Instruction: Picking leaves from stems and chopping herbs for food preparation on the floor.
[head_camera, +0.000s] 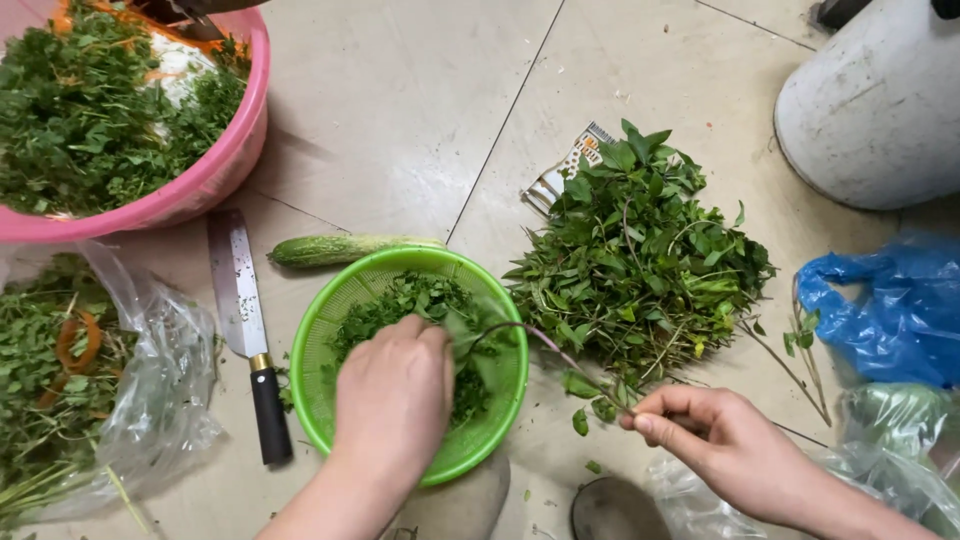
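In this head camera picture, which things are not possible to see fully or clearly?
- Left hand: its fingertips are hidden among the leaves in the green basket.
- Pink basin: cut off by the top and left edges.
- White container: cut off by the top and right edges.
- Blue bag: its contents are hidden by the plastic.
- Printed packet: mostly covered by the pile of leafy stems.

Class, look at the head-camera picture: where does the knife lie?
The knife lies flat on the tiled floor at the left, between the clear plastic bag of greens and the green basket, below the pink basin.
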